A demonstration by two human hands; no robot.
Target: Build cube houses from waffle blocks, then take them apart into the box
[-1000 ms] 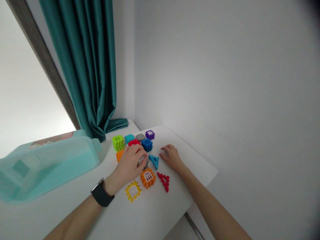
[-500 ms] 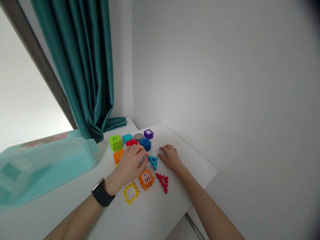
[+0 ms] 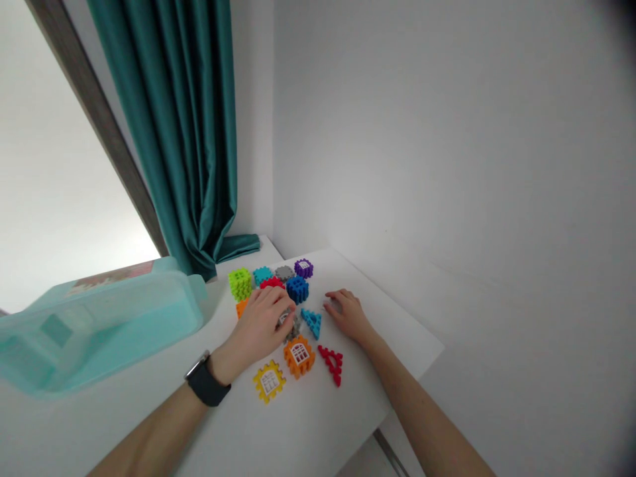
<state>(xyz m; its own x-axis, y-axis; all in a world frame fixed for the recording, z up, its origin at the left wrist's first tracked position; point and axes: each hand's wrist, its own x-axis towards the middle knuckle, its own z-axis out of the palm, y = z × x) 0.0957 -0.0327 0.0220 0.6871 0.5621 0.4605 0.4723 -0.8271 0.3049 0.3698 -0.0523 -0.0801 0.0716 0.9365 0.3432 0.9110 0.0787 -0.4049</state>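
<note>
left hand [image 3: 257,324] on blocks [image 3: 297,289], right hand [image 3: 346,315] beside

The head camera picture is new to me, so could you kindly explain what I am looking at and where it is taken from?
No machine here: a camera worn on a person's head looks down at their two bare hands. On a white table lie colourful plastic toy blocks, including an orange block and a red triangle. The left hand, wearing a black watch, curls over a small window piece; the right hand rests on a pale piece. A pale turquoise plastic box sits at left.
</note>
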